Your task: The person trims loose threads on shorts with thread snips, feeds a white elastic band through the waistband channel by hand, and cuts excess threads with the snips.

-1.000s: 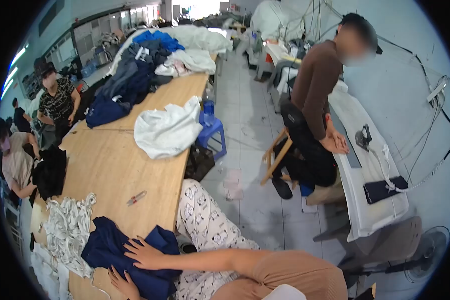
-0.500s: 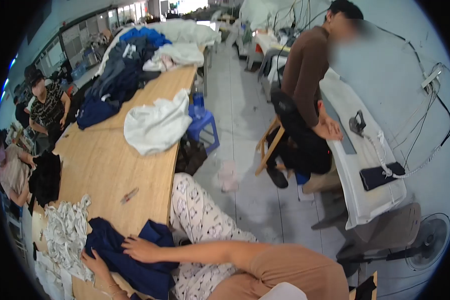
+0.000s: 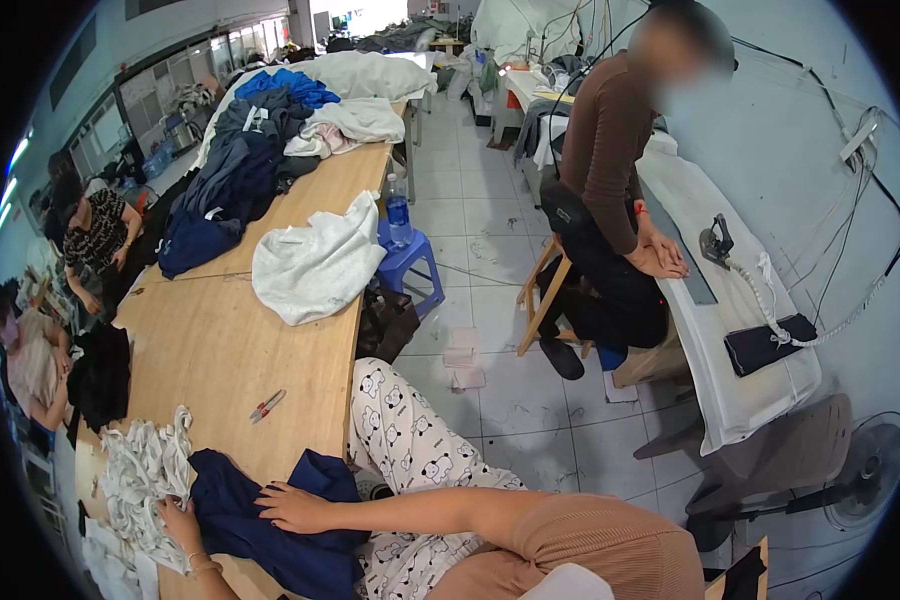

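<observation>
A dark navy garment (image 3: 260, 550) lies rumpled at the near end of the wooden table. My right hand (image 3: 298, 508) rests flat on top of it, fingers spread. At the garment's left edge, my left hand (image 3: 182, 528), a bracelet on its wrist, has its fingers bent into a tangled heap of white cloth strips (image 3: 145, 460). Its fingertips are partly hidden among the strips. Thread snips (image 3: 267, 406) with a red part lie on the bare wood beyond the navy garment.
On the table (image 3: 200, 350) are a white garment (image 3: 315, 260) and a pile of navy, grey and blue clothes (image 3: 235, 170). Beside it stands a blue stool (image 3: 410, 265) with a bottle. To the right, a person (image 3: 600, 130) sits by an ironing table with an iron (image 3: 715, 243). Two people sit at left.
My left hand has shifted from the navy garment's edge onto the white strips, its fingers bending. My right hand stays on the garment. The whole view has moved slightly.
</observation>
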